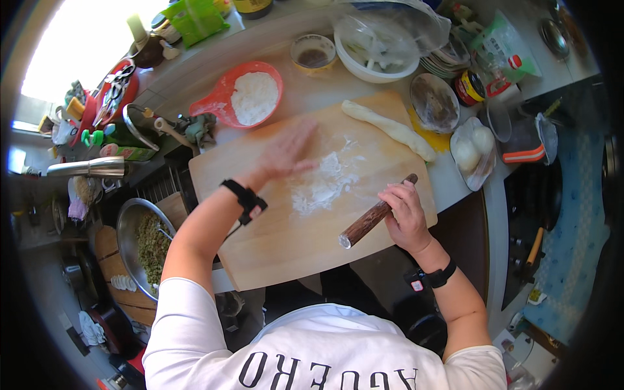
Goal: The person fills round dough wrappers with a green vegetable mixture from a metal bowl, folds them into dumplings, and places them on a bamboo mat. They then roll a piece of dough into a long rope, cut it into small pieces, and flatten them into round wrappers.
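Observation:
My left hand [290,151] is blurred over the upper left part of a wooden board [263,253], its fingers spread and holding nothing. Just right of it, white flour [329,180] lies scattered across the board. In my right hand [404,212] is a dark wooden rolling pin [373,219], held slantwise above the board's right side. A long rope of dough [387,129] rests along the board's far right edge. Beyond the board stands a red ladle-shaped bowl [202,106] with white flour in it, nearest to my left hand.
Behind the board are a small bowl [327,64] and a white basin [351,70] under plastic film. To the right sit a brown-filled bowl [434,102], wrapped white dough balls [473,146] and a stove [531,214]. A steel bowl [127,214] of chopped greens stands left.

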Action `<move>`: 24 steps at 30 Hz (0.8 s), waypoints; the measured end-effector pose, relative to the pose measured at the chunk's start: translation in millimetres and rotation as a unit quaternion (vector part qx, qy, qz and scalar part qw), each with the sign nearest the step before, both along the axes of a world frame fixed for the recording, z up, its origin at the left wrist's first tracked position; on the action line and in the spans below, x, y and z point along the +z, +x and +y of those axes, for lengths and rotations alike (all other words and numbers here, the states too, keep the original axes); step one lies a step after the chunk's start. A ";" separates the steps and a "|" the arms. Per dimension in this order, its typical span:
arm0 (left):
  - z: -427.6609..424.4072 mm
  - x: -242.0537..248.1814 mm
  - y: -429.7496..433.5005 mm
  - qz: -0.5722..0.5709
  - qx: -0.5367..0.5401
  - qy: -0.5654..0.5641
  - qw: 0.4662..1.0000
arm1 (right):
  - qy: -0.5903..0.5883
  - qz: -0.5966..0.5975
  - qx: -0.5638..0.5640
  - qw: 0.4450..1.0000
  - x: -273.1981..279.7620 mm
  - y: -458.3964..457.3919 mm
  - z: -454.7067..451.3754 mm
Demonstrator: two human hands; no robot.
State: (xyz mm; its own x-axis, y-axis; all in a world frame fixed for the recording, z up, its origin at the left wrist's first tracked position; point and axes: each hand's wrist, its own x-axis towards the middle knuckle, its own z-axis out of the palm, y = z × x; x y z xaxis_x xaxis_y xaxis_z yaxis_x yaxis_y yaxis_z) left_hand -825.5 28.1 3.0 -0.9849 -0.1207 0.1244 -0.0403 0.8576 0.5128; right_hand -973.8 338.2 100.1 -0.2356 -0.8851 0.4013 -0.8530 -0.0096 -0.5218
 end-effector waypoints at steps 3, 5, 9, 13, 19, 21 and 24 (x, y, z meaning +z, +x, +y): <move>-5.4 10.6 -40.2 -0.022 -0.037 -0.126 0.991 | -0.002 -0.027 -0.011 1.000 0.1 -4.1 0.7; 15.4 9.3 -54.8 -0.010 -0.114 -0.114 0.987 | 0.009 -0.042 -0.019 0.999 0.9 -6.5 2.7; 45.5 7.2 -43.2 -0.019 -0.274 -0.003 0.961 | 0.012 -0.063 -0.035 0.997 9.1 -12.2 12.8; 33.9 18.5 -81.0 -0.006 -0.220 -0.014 0.975 | 0.024 -0.079 -0.052 0.995 20.1 -18.6 22.7; 84.2 -5.8 -88.6 0.030 -0.354 -0.035 0.934 | 0.067 -0.118 -0.108 0.985 14.6 -27.2 38.5; 86.7 3.5 -62.8 -0.004 -0.355 0.015 0.935 | 0.076 -0.138 -0.120 0.980 13.5 -31.1 41.1; 60.2 23.2 -27.1 -0.031 -0.235 0.061 0.970 | 0.087 -0.159 -0.131 0.975 -4.3 -38.0 26.7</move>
State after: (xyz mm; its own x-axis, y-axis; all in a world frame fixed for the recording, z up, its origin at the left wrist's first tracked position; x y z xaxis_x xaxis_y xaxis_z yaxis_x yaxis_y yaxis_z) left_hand -852.6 88.3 26.2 -0.9400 0.3326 0.0756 0.3055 0.7224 0.6203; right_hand -1011.7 364.9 95.7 -0.5502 -0.8262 0.1212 -0.6094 0.2980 -0.7347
